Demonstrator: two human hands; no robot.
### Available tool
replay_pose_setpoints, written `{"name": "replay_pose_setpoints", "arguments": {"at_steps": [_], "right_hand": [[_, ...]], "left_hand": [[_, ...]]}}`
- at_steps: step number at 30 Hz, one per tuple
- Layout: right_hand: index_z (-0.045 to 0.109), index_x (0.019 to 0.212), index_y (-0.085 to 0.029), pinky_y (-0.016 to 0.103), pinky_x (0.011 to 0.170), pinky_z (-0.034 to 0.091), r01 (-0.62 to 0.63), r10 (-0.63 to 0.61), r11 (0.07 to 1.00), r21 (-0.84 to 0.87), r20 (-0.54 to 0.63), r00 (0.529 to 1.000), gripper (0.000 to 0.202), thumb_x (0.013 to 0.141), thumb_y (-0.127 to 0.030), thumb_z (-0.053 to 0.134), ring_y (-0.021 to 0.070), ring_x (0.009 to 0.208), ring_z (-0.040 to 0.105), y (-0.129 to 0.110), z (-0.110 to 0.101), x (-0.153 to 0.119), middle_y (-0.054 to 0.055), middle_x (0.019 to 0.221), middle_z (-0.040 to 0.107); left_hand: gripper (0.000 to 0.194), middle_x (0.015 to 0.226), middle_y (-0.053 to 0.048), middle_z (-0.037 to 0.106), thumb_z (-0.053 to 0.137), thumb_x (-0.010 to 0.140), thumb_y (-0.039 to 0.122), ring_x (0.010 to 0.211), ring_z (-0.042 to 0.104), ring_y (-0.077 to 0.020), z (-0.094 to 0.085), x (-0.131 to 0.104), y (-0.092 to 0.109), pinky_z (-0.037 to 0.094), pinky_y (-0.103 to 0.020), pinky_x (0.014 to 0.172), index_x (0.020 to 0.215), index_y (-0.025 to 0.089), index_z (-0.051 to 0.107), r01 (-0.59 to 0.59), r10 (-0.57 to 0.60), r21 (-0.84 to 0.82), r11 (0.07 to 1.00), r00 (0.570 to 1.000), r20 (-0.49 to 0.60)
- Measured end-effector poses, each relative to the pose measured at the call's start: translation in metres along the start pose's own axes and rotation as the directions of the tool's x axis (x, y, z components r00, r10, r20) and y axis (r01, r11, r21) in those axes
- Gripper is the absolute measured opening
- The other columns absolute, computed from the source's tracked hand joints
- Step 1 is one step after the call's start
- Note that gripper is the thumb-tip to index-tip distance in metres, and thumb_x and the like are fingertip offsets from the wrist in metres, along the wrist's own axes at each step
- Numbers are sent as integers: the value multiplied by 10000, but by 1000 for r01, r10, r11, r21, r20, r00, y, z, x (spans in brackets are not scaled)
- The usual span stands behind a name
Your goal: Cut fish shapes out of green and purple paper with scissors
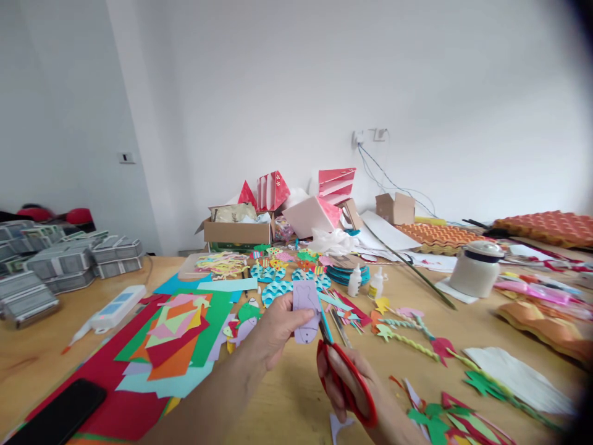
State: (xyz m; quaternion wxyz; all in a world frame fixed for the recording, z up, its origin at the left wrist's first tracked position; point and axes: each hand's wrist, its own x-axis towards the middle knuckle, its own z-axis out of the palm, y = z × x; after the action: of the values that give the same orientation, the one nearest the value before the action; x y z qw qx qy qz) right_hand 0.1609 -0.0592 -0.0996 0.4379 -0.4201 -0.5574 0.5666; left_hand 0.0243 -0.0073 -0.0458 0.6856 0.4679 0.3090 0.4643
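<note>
Between the thumb and fingers of my left hand (278, 327) is a piece of purple paper (306, 303) with a fish outline drawn on it. My right hand (352, 377) grips red-handled scissors (351, 386), fingers through the loops. The blades point up and away, against the paper's right edge; how far they are apart cannot be made out. Beneath the hands, a small purple scrap (340, 426) lies on the wooden table. Just left of my left hand are several cut paper fish (245, 321).
Stacked coloured paper (176, 340) and a black phone (60, 411) lie left. Two glue bottles (354, 281) stand behind the scissors. Right are paper scraps (445, 420), twisted paper strings (417, 343) and a lidded white jar (475, 272). A cardboard box (237, 232) sits at the back.
</note>
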Motion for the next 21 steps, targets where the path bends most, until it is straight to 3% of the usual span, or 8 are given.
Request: {"name": "replay_pose_setpoints", "arguments": {"at_steps": [17,21], "right_hand": [[482,680,-176,178,342,266,12,-12,1000,2,-71,997,486,730,-658,442,68,304,350,6,3,2,-94,354,391],[454,664,-183,162,329,252,46,-48,998,-33,-79,996,439,787,-603,416,60,298,346,9,3,2,-96,365,392]], "left_hand": [[256,671,-13,641,695,585,217,607,538,-120,8,-3,-6,396,-221,593,825,136,654,-30,29,-47,998,1000,-10],[259,686,-16,646,700,587,219,606,530,-115,9,-4,-5,392,-220,592,827,135,656,-34,33,-39,999,999,-4]]}}
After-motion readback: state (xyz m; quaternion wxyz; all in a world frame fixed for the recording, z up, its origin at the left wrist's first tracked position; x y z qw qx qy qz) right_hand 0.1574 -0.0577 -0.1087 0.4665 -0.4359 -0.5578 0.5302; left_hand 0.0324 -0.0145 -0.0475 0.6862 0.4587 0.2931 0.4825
